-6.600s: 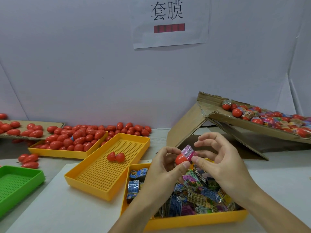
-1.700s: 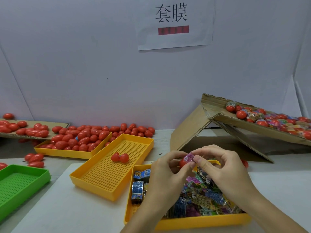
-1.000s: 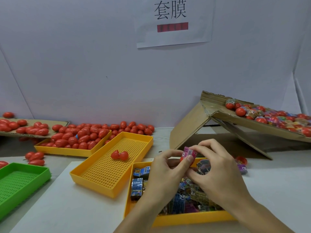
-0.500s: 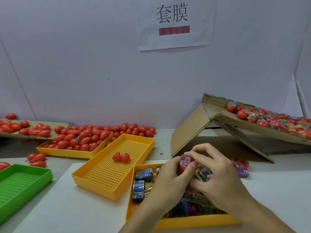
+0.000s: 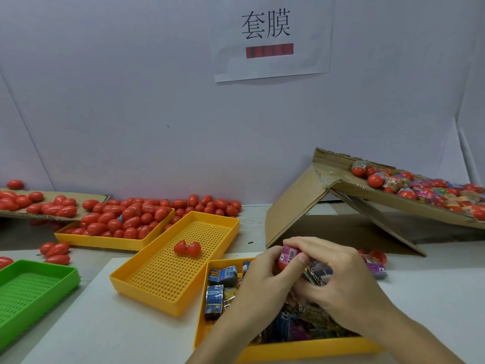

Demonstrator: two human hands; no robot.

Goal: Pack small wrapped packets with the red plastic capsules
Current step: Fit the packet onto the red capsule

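My left hand [image 5: 262, 281] and my right hand [image 5: 338, 281] meet above the near yellow tray [image 5: 301, 349] of small wrapped packets [image 5: 217, 292]. Together they pinch a pink packet [image 5: 288, 253] that sits pressed into a red capsule half [image 5: 282, 266]; most of the capsule is hidden by my fingers. An open red capsule [image 5: 187, 248] lies in the middle yellow tray [image 5: 168, 285]. Several shut red capsules [image 5: 126, 219] fill the far yellow tray and spread along the wall.
A green tray [image 5: 31, 292] sits at the left edge. A tilted cardboard flap [image 5: 380, 198] at the right holds several capsules with packets [image 5: 420, 187]. One packed capsule [image 5: 375, 260] lies on the table just right of my hands. A paper sign [image 5: 270, 35] hangs on the wall.
The pink packet stuck out of the capsule half earlier; now it sits deeper, with both hands folded closer around it. My hands have dropped a little toward the packet tray.
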